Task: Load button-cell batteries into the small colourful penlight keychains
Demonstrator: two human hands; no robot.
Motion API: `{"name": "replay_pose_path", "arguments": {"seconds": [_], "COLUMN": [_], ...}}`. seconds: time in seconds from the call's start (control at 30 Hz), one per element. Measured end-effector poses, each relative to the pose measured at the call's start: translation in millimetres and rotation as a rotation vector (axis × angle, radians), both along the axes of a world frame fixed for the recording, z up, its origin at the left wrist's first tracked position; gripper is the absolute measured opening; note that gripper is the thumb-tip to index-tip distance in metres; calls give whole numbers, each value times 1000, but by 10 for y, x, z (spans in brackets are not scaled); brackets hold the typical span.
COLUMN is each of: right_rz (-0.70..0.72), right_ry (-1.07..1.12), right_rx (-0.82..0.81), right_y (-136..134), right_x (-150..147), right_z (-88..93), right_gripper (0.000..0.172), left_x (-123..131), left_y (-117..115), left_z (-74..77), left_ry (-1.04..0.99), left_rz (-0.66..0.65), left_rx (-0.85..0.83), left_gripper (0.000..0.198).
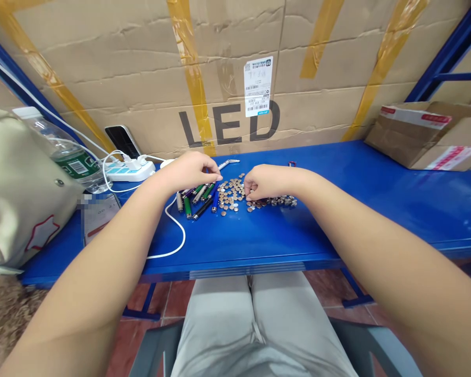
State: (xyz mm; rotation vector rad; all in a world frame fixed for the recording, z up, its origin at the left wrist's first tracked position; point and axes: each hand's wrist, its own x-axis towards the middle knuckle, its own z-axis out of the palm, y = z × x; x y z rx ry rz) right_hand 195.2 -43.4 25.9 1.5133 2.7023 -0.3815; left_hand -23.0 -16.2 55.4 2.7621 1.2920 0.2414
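A pile of small round button cells point(231, 196) lies on the blue shelf point(337, 209), with more strung out to the right point(284, 200). Left of the pile lie several small pen-shaped tubes point(198, 199) in green, blue, black and silver. My left hand point(192, 170) rests over the tubes, fingers curled and pinched on a thin silver tube point(223, 165) whose tip sticks out. My right hand point(265, 181) is curled at the pile's right edge, fingertips pinched among the cells; what they hold is hidden.
A white power strip point(129, 168) with a white cable point(172, 230) and a leaning phone point(121, 140) stand at the left. A water bottle point(63, 152), a beige bag point(15, 183), a big "LED" cardboard box point(227, 78) behind, a small carton point(427, 136) right.
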Motion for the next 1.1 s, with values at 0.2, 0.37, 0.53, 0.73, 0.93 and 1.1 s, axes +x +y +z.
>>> {"name": "replay_pose_path", "arguments": {"seconds": [0.2,0.37,0.53,0.73,0.93,1.1], "right_rz": [-17,14,32,33,41,30], "right_ry": [12,52,82,117,70,145], "right_rx": [13,3,-26,-72,-38,60], "right_y": [-52,-56,-25,-20,-29,-100], "right_x": [-27,-25,11,37,31,-35], "right_z": [34,40,18,11,24,56], "right_gripper": [14,7,3,6,12,24], "left_x": [14,61,54,17,8,2], "left_y": [-42,-41,-20,-25,26,60], "left_z": [-2,-60,-111,-86,-124,-154], "left_ry": [107,163,213,273,278,319], "left_rz": [-21,-28,-56,-14,-5,17], "left_rx": [-92,-111,-159,-121,-73,-35], "left_gripper": [26,22,17,14,22,26]}}
